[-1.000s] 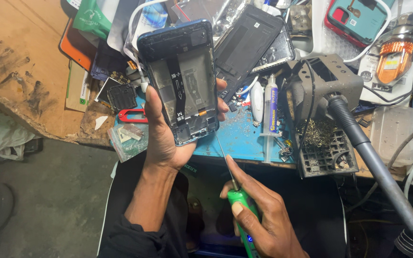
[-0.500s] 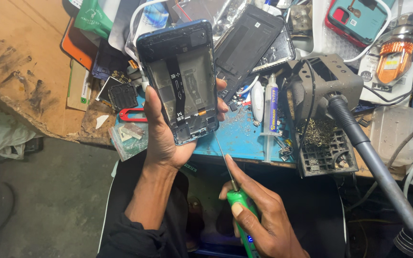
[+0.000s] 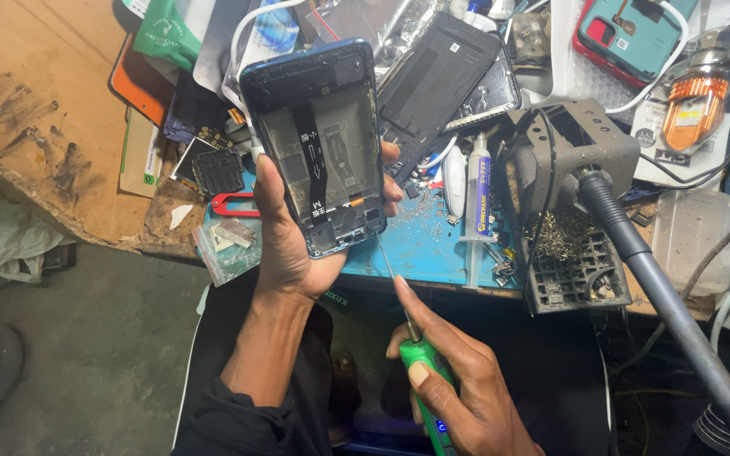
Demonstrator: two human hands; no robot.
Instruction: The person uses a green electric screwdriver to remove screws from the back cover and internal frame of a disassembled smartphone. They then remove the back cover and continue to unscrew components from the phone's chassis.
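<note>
A: What has shifted since a second ago?

B: Very little. Our left hand keeps the opened phone raised over the near edge of the table, fingers wrapped round its right side and thumb along its left. The phone sits at nearly the same tilt as before. Our right hand has crept up a touch, so the screwdriver tip now lies just beside the phone's lower right corner; earlier it stood a little further off.

A: And what do we make of that?

B: We judge that the tip is being brought to the bottom end of the open back, where small parts show. Whether it touches yet, we cannot tell.

A: How is the right hand set?

B: Closed round the green handle, forefinger laid along the metal shaft.

A: Which way does the phone point?

B: Its long axis runs away from us, leaning slightly left at the top. The open back faces up toward us, a dark ribbon running down its middle, the bottom end nearest our wrist.

A: Around it?

B: A white tube lies just right of the phone, with a grey stand beyond it.
</note>
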